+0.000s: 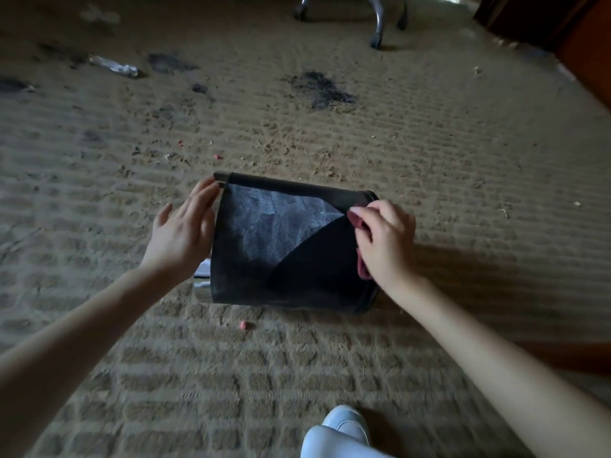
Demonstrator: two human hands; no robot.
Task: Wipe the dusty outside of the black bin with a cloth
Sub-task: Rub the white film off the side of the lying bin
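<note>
Left hand (180,233) flat, steadying the bin (284,246); right hand (385,241) grips the cloth (358,223). I'd sweep overlapping strokes across that dusty patch.

**Surface finishes.** The black bin (284,252), matt and seemingly plastic, is lying on its side. A chalky grey dust film is dulling its upper left face, while the lower right wedge is showing clean, even black. A soft red cloth (363,269) is bunching against its right end. The carpet (297,375) is presenting a coarse, ribbed tan pile, blotched with sooty patches toward its far edge. There a chair base (378,24) is gleaming as polished metal, and reddish-brown, wood-like furniture (582,38) is bordering the far right corner.
</note>
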